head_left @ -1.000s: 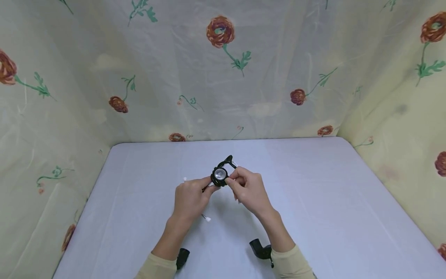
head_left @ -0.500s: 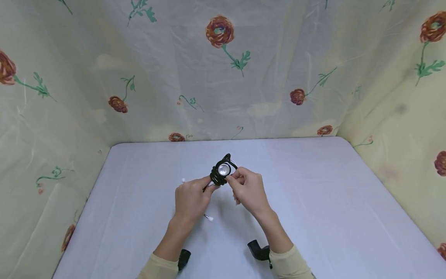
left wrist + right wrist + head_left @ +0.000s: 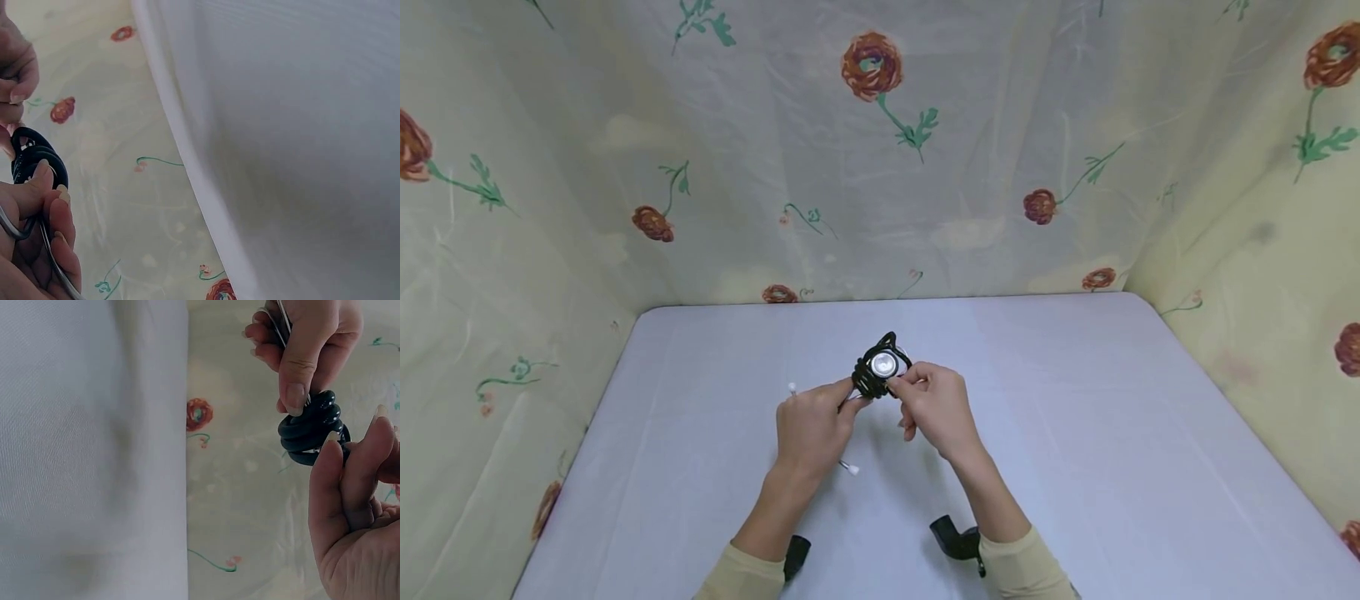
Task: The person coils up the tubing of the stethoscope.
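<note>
A stethoscope with its black tubing (image 3: 306, 428) wound in several tight coils is held up above the table by both hands. Its round silver chest piece (image 3: 883, 364) faces up at the coil, and a small loop of tubing sticks up behind. My left hand (image 3: 812, 417) pinches the metal ear tubes (image 3: 55, 259) against the coil, between thumb and fingers. White ear tips (image 3: 850, 468) poke out on either side of that hand. With thumb and index finger, my right hand (image 3: 936, 400) pinches the coil's right side, close by the chest piece.
Below the hands lies a table with a white cover (image 3: 1075, 433). Curtains printed with flowers (image 3: 872, 208) enclose it at the back and both sides. Black angled pieces (image 3: 953, 537) show at both wrists, beside the light sleeves (image 3: 1026, 562).
The chest piece has shifted up and to the right and turned, so more of the coiled tubing shows at its left. Both hands stay nearly in place, still holding the stethoscope.
</note>
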The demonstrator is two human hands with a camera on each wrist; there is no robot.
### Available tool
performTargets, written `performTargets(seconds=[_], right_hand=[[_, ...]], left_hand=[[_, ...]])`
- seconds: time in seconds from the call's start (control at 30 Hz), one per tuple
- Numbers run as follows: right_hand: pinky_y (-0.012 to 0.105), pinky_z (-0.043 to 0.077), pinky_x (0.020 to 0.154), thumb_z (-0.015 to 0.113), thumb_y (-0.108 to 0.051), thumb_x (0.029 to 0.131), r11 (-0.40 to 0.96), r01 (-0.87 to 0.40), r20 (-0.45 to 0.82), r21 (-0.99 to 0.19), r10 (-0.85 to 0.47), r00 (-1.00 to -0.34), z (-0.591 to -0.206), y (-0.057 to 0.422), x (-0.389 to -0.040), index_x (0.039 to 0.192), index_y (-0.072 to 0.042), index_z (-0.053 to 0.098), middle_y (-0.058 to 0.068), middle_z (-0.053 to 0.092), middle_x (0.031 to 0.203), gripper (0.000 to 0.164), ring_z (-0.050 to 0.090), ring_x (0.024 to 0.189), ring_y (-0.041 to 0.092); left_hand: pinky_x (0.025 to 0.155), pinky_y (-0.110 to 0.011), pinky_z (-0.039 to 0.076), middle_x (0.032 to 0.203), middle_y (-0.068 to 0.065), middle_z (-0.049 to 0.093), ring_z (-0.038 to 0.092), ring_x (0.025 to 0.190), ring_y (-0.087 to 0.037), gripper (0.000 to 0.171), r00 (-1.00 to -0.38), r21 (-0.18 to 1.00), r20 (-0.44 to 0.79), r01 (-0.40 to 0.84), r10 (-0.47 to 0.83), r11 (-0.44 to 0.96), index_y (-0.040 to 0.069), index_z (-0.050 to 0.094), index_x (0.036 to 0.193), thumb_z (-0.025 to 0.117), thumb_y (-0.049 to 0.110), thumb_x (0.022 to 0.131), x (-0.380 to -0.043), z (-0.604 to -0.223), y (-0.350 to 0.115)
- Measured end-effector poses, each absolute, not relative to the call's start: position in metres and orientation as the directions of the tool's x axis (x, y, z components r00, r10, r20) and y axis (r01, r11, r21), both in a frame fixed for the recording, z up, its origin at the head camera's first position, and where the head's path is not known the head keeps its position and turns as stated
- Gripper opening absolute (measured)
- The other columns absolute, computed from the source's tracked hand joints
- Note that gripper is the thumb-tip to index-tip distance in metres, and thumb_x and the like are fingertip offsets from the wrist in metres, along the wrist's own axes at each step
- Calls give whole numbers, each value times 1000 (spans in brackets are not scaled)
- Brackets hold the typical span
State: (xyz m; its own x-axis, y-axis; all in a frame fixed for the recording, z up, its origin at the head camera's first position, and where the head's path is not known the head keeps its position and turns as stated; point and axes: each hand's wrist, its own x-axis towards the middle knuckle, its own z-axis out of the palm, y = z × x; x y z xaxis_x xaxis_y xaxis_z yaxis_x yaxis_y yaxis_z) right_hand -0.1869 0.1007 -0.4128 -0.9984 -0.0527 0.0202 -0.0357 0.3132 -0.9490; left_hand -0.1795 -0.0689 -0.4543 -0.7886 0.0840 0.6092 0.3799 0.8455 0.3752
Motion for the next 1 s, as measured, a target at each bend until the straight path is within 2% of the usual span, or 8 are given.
performTargets(seconds=[0.3, 0.4, 0.7, 0.87, 1.0], right_hand=[[34, 48, 39, 67, -13, 91, 316, -16, 17, -949, 0, -1000, -420, 103, -189, 77, 1, 65, 3, 51, 44, 19, 49, 32, 14], [33, 48, 39, 67, -13, 90, 301, 6, -4, -954, 7, -1000, -420, 104, -190, 77, 1, 66, 3, 50, 43, 19, 49, 31, 14], [33, 51, 42, 68, -15, 90, 174, 92, -96, -981, -16, -995, -422, 107, -195, 84, 7, 67, -1, 48, 43, 22, 51, 32, 12], [28, 50, 41, 69, -15, 91, 95, 118, -122, -988, -38, -992, -425, 110, -198, 85, 12, 65, -3, 47, 43, 27, 50, 33, 9], [28, 50, 41, 70, -16, 91, 59, 118, -120, -991, -37, -992, -429, 110, -200, 86, 13, 64, -3, 47, 43, 30, 49, 33, 9]], left_hand=[[44, -21, 21, 50, 7, 56, 33, 44, -3, 22, -789, 366, 608, 378, 88, 851, 19, 67, 72, 80, 33, 81, -177, -454, -66], [44, -21, 22, 52, 6, 60, 35, 45, -3, 20, -783, 359, 616, 373, 84, 856, 19, 69, 74, 80, 33, 81, -177, -455, -66], [43, -22, 23, 59, 4, 68, 38, 45, -4, 16, -758, 330, 647, 376, 83, 866, 17, 73, 79, 82, 31, 79, -180, -456, -69], [41, -18, 20, 59, 4, 68, 39, 42, -2, 17, -731, 270, 669, 403, 131, 875, 15, 74, 86, 81, 30, 81, -181, -455, -71], [40, -19, 22, 57, 4, 66, 44, 41, -3, 18, -700, 211, 694, 423, 170, 881, 14, 73, 85, 81, 30, 82, -182, -454, -72]])
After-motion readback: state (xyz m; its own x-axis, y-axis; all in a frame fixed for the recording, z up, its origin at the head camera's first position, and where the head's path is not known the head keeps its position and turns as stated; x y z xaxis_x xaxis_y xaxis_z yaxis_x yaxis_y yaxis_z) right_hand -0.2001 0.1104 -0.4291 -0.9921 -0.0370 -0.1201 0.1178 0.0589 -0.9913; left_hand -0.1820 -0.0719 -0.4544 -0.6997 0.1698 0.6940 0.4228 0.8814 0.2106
